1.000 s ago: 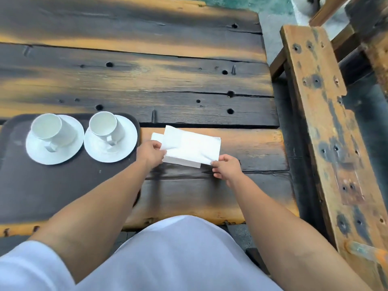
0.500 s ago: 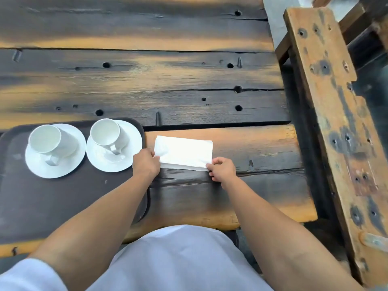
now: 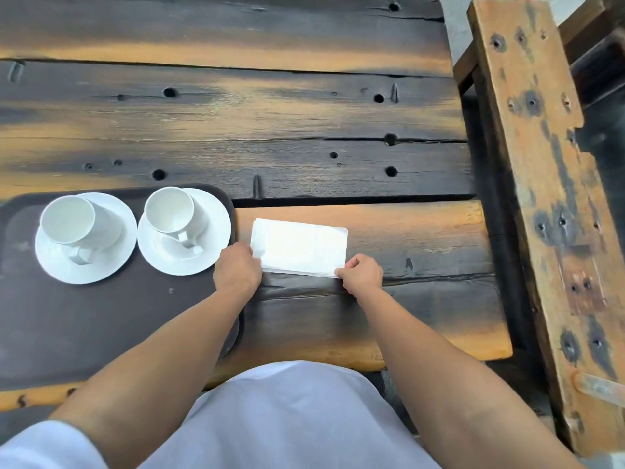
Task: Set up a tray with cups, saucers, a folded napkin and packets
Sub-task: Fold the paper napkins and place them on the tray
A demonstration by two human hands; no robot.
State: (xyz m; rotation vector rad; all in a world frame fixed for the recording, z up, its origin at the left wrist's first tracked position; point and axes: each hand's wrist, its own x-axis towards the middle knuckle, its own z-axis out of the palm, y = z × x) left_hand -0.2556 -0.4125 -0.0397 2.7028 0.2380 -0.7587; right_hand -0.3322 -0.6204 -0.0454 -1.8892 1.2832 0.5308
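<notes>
Both hands pinch the near corners of a folded white napkin on the wooden table, just right of the tray.

The left hand (image 3: 237,269) has its fingers curled over the napkin's (image 3: 299,247) near-left corner; the right hand (image 3: 361,274) nips the near-right corner between thumb and bent fingers; the napkin lies flat as a layered rectangle on the orange-stained plank of the table (image 3: 389,231), just beside the tray's right rim; the dark tray (image 3: 84,319) rests on the table's near-left part, the left wrist crossing over its edge; on its far side stand two white cups on white saucers, the left cup (image 3: 72,222) on the left saucer (image 3: 61,265) and the right cup (image 3: 172,211) on the right saucer (image 3: 162,255), handles turned toward the person; a weathered wooden bench (image 3: 541,184) runs along the table's right end.
</notes>
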